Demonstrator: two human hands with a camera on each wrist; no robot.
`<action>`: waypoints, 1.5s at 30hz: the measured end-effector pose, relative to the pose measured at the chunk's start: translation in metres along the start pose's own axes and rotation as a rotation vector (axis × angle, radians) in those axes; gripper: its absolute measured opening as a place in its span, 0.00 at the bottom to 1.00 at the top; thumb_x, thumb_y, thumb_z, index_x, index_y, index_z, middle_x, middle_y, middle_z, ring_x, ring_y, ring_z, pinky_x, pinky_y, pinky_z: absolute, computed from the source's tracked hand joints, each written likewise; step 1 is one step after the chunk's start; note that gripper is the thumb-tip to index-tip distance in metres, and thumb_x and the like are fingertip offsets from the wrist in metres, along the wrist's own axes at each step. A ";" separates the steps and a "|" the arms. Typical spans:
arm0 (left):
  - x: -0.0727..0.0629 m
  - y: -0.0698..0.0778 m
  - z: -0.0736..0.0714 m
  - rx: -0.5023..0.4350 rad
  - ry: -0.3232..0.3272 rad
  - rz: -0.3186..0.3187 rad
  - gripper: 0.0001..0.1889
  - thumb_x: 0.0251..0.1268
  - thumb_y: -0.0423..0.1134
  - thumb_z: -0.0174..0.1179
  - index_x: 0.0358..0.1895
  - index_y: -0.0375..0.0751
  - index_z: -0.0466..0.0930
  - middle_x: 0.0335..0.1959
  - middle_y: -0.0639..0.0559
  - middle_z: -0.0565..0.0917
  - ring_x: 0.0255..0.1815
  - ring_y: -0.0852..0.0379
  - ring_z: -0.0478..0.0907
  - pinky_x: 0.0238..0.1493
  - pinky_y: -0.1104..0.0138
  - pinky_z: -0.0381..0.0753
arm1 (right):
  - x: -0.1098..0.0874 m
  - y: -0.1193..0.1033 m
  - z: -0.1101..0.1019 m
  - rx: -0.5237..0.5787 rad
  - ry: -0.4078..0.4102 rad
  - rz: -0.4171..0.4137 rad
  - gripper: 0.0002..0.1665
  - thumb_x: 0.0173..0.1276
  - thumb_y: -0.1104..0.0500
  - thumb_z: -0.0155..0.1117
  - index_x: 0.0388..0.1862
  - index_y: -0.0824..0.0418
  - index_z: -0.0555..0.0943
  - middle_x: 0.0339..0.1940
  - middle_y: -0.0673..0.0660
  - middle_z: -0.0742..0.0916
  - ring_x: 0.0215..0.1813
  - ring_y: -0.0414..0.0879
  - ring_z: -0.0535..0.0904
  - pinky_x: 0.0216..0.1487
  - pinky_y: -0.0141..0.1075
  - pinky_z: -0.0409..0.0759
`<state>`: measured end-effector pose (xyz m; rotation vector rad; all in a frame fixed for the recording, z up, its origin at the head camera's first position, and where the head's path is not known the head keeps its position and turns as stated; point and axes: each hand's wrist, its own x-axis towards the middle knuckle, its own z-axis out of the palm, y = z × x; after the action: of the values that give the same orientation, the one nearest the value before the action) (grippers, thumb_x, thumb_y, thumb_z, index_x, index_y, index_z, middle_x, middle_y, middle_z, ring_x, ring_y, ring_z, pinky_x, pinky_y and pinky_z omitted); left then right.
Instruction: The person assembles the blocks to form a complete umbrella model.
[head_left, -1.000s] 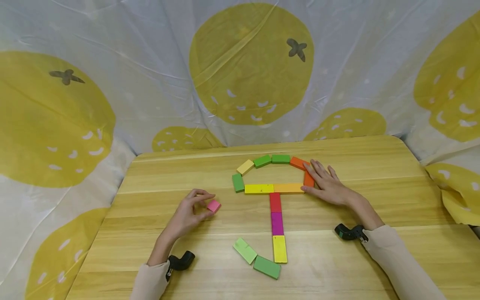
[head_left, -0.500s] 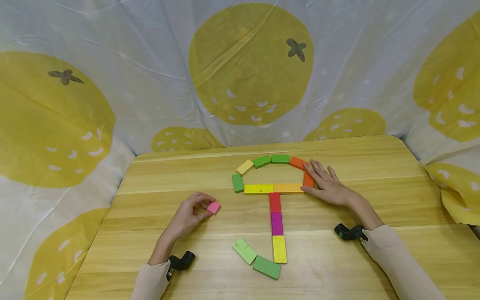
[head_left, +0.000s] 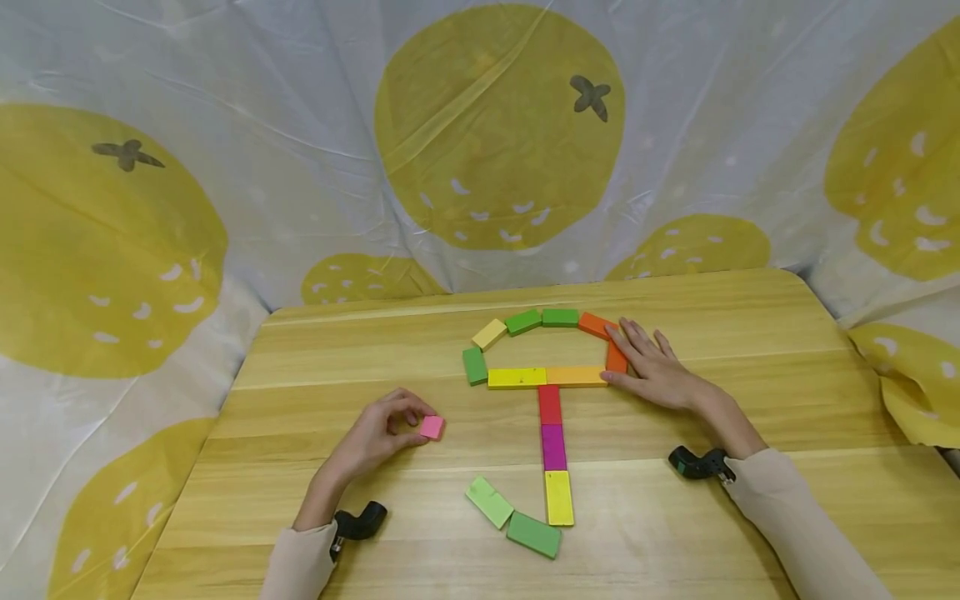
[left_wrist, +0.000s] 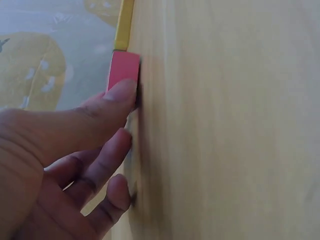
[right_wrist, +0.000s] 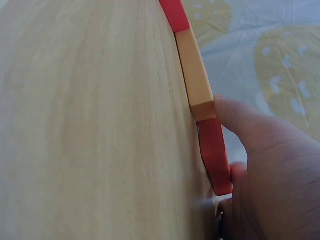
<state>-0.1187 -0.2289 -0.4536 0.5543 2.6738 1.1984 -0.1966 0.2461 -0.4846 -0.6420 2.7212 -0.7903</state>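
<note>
My left hand (head_left: 381, 429) pinches a small pink block (head_left: 432, 427) between thumb and fingers, left of the block figure. In the left wrist view the thumb lies on the pink block (left_wrist: 123, 69), its other fingers loosely bent. My right hand (head_left: 658, 373) rests with fairly straight fingers against the orange-red block (head_left: 617, 357) at the arc's right end. Its thumb touches the end of the light orange block (head_left: 577, 377), also visible in the right wrist view. Beside that block lies a yellow block (head_left: 517, 379), and a red block (head_left: 550, 405) extends below their joint.
Green, pale yellow and orange blocks form an arc (head_left: 523, 322) above the crossbar. A purple block (head_left: 553, 447) and a yellow block (head_left: 558, 498) continue the stem. Near its foot lie a green block (head_left: 534, 535) and a light green block (head_left: 490, 502). Patterned cloth (head_left: 502, 125) hangs behind the table.
My left hand has turned the pink block and shifted it slightly right and toward me. Its fingers have drawn in closer around it. My right hand stays put.
</note>
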 end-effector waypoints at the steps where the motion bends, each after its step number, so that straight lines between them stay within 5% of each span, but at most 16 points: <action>1: 0.000 0.002 0.000 -0.007 -0.022 0.005 0.16 0.59 0.32 0.75 0.49 0.50 0.88 0.44 0.55 0.83 0.43 0.54 0.77 0.39 0.72 0.76 | 0.000 0.000 0.000 -0.004 -0.004 0.004 0.55 0.79 0.34 0.53 0.88 0.51 0.37 0.88 0.63 0.40 0.88 0.61 0.31 0.82 0.63 0.23; 8: -0.001 0.019 0.005 -0.109 -0.188 0.092 0.14 0.60 0.31 0.74 0.49 0.46 0.89 0.46 0.51 0.86 0.44 0.53 0.80 0.44 0.69 0.83 | 0.001 -0.001 -0.001 -0.007 -0.012 0.012 0.54 0.79 0.35 0.54 0.88 0.52 0.37 0.88 0.63 0.40 0.88 0.61 0.31 0.82 0.64 0.24; 16: 0.001 0.030 0.016 -0.131 -0.278 0.134 0.13 0.58 0.27 0.74 0.47 0.42 0.90 0.46 0.49 0.86 0.45 0.54 0.80 0.49 0.65 0.85 | 0.001 -0.003 -0.001 -0.010 0.002 -0.001 0.54 0.79 0.35 0.54 0.88 0.54 0.38 0.88 0.64 0.41 0.88 0.63 0.33 0.82 0.65 0.25; 45: 0.001 0.031 0.024 -0.153 -0.357 0.120 0.15 0.61 0.32 0.73 0.51 0.45 0.90 0.51 0.50 0.85 0.51 0.53 0.81 0.55 0.65 0.85 | 0.000 -0.003 -0.001 0.005 0.013 -0.009 0.55 0.78 0.35 0.55 0.88 0.54 0.40 0.88 0.65 0.43 0.88 0.64 0.34 0.82 0.65 0.25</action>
<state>-0.1039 -0.1931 -0.4466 0.8255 2.2590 1.1907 -0.1960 0.2440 -0.4820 -0.6508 2.7292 -0.8059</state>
